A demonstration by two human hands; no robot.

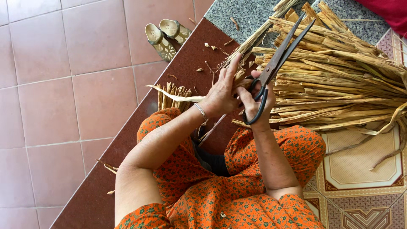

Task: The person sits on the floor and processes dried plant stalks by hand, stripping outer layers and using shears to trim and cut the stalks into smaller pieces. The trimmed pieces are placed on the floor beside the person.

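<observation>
My right hand [255, 103] grips the dark loop handles of large black scissors [277, 59], whose open blades point up and to the right over a big pile of dried straw-coloured leaf strips [339, 80]. My left hand [222, 95], with a silver bangle at the wrist, pinches the ends of a few dried strips [237, 78] just left of the scissors. Both hands touch each other above my knees, which are covered in orange flowered cloth.
A small bundle of cut strips [171, 95] lies on the dark red step by my left knee. Scraps [210, 46] litter the step. A pair of sandals [166, 36] sits on the pink floor tiles. Patterned tiles [364, 169] are at the right.
</observation>
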